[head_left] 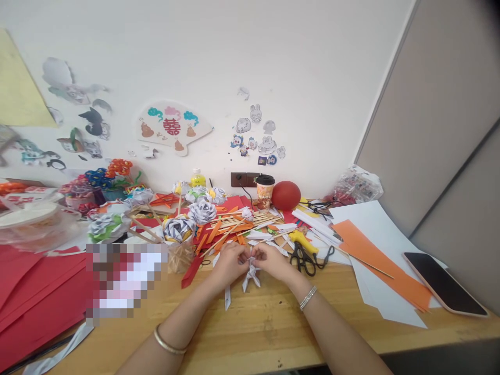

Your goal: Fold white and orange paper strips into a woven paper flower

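Both of my hands meet over the middle of the wooden table, pinching a small folded white paper piece (251, 276) with pointed tips hanging down. My left hand (233, 262) grips it from the left, fingers curled. From the other side my right hand (272, 260) holds it between thumb and fingers; the fingertips partly hide the paper. A white paper strip (227, 298) lies just below my left hand. Right of my right hand are black-handled scissors (303, 259) and a yellow glue gun (303, 241).
Behind my hands lie wooden sticks (234, 221) and orange and white paper scraps. White paper flowers (202, 211) stand at left, near red paper sheets (35, 297). A lidded cup (265, 192) and red balloon (286, 196) are at the back. Orange paper (385, 268) and a phone (445, 284) lie right.
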Action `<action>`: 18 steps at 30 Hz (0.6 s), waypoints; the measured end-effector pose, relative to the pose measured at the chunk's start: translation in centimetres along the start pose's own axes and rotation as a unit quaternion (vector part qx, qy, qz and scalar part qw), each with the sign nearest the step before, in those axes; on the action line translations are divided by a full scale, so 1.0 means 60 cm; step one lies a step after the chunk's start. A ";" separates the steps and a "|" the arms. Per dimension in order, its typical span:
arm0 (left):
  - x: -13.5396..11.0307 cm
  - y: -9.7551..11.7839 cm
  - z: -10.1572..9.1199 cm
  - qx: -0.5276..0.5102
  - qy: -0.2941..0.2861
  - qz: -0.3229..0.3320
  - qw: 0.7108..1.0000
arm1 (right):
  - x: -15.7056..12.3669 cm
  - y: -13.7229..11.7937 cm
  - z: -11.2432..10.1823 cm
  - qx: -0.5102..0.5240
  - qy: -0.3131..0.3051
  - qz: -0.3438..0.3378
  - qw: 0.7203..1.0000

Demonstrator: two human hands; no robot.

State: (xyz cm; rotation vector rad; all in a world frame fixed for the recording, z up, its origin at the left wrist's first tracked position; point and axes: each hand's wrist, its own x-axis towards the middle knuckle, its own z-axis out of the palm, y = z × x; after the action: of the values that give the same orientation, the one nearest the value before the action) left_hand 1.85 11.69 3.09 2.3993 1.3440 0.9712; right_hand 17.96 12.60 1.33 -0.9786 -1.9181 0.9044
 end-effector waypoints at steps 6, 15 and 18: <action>0.002 0.004 -0.028 -0.132 -0.079 -0.005 0.988 | -0.005 -0.028 -0.002 -0.133 0.022 -0.083 0.987; 0.008 -0.008 -0.022 -0.253 -0.122 -0.106 0.954 | -0.010 -0.028 0.007 -0.039 -0.031 -0.053 0.997; 0.005 -0.007 -0.013 -0.263 -0.082 -0.138 0.951 | -0.009 -0.026 0.008 -0.021 -0.046 -0.029 0.998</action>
State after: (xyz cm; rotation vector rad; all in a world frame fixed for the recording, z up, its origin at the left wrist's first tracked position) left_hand 1.20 12.09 3.60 1.7966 1.1424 0.8900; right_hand 17.26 11.31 2.26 -0.9146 -2.0393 0.8938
